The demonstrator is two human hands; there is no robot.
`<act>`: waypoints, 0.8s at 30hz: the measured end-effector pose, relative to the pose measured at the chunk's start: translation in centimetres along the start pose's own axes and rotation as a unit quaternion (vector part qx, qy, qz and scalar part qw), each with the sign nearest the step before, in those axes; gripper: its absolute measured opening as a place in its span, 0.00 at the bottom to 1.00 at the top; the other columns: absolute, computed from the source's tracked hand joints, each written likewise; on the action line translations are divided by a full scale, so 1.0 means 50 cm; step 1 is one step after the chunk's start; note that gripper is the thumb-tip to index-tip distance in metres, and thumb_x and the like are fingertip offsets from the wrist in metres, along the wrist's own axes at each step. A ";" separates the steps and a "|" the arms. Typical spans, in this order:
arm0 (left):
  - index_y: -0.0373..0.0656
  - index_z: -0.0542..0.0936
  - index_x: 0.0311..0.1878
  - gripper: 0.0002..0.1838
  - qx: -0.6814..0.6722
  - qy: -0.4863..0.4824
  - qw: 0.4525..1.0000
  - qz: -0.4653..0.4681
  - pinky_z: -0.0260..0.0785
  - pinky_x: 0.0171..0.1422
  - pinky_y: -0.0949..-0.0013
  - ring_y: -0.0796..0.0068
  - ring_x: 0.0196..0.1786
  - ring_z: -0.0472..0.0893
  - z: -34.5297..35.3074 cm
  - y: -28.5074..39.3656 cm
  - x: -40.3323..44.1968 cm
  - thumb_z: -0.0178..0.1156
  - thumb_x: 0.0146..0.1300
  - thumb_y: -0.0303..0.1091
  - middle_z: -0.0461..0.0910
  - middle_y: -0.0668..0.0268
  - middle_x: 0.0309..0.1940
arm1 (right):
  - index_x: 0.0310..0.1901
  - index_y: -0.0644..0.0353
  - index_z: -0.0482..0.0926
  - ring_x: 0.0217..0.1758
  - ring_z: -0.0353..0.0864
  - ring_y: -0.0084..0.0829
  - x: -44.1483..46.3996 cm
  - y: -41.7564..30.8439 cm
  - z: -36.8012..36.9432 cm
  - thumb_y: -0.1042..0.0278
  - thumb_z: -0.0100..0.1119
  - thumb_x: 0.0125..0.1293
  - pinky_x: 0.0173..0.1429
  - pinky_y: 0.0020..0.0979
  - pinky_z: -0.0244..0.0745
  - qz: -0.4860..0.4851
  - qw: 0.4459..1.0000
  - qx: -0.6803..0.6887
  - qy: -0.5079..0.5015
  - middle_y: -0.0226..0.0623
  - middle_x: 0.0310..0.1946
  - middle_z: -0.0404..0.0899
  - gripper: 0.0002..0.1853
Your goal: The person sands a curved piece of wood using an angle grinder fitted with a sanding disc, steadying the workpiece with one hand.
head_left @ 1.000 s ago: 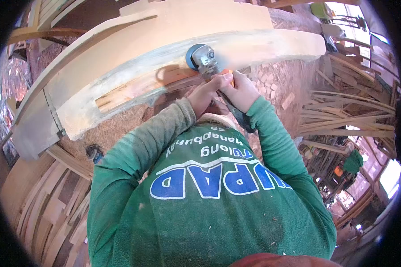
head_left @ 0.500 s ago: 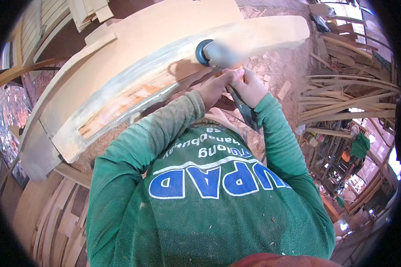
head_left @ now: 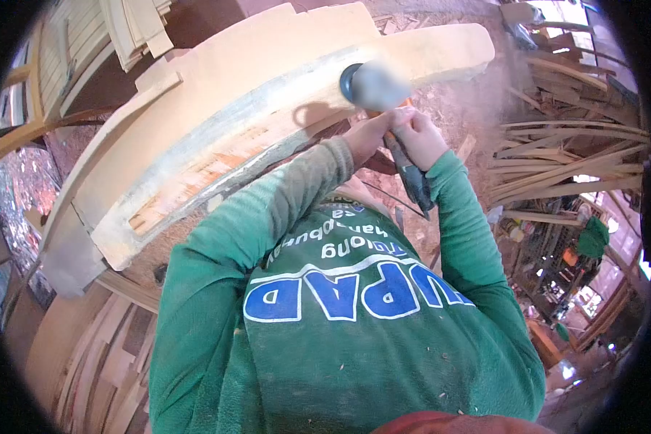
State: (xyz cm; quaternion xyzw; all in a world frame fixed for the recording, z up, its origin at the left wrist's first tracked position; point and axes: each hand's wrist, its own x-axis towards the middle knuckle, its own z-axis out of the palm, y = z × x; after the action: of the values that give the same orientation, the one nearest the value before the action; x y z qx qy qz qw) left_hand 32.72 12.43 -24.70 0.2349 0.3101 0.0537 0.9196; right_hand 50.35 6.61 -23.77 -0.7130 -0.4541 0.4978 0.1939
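Observation:
My left hand [head_left: 372, 136] and my right hand [head_left: 418, 137] are closed together around the body of an angle grinder [head_left: 410, 177]. Its head end is blurred. A dark round disc [head_left: 350, 82] at the front of the grinder is against or just over the pale face of a large curved wooden piece [head_left: 282, 87]; I cannot tell whether it touches. Along this piece runs a grey band, and below it a strip of bare, rough orange-brown wood [head_left: 188, 188]. The fingers partly overlap, so some of the grip is hidden.
Long curved wooden strips [head_left: 571, 152] are stacked to the right. More boards [head_left: 98, 354] lie at the lower left, and slats [head_left: 134, 29] lean at the upper left. Wood chips and dust cover the floor [head_left: 441, 108]. A green cloth [head_left: 593, 237] hangs at the right.
Both hands and the grinder have shifted right along the curved piece, and the disc with them. The view has also moved slightly. The grip stays the same.

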 end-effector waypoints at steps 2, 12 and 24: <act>0.45 0.75 0.70 0.41 -0.001 0.029 0.999 -0.021 0.85 0.54 0.52 0.53 0.53 0.88 -0.025 -0.021 -0.029 0.60 0.66 0.70 0.83 0.52 0.58 | 0.65 0.63 0.80 0.58 0.89 0.47 0.004 0.021 0.050 0.43 0.58 0.76 0.62 0.43 0.81 0.015 0.997 0.066 -0.034 0.55 0.53 0.88 0.30; 0.41 0.75 0.67 0.35 -0.145 0.045 0.988 0.012 0.86 0.51 0.60 0.61 0.47 0.90 -0.085 -0.077 -0.145 0.56 0.76 0.64 0.85 0.55 0.54 | 0.62 0.67 0.79 0.58 0.86 0.60 -0.048 -0.130 0.145 0.45 0.59 0.72 0.64 0.51 0.80 0.034 0.996 -0.073 -0.034 0.64 0.51 0.86 0.31; 0.50 0.76 0.65 0.25 -0.086 0.011 0.995 -0.043 0.83 0.46 0.64 0.65 0.46 0.88 -0.002 -0.027 -0.072 0.56 0.77 0.57 0.86 0.64 0.46 | 0.60 0.67 0.80 0.50 0.88 0.38 -0.037 0.016 0.101 0.54 0.60 0.75 0.56 0.39 0.82 -0.024 0.998 0.022 0.052 0.49 0.46 0.88 0.24</act>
State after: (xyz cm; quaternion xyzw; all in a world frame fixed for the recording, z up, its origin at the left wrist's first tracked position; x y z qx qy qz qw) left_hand 29.71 10.37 -23.42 0.1405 0.3240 0.0437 0.9345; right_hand 46.06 3.75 -25.55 -0.7221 -0.4493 0.4655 0.2451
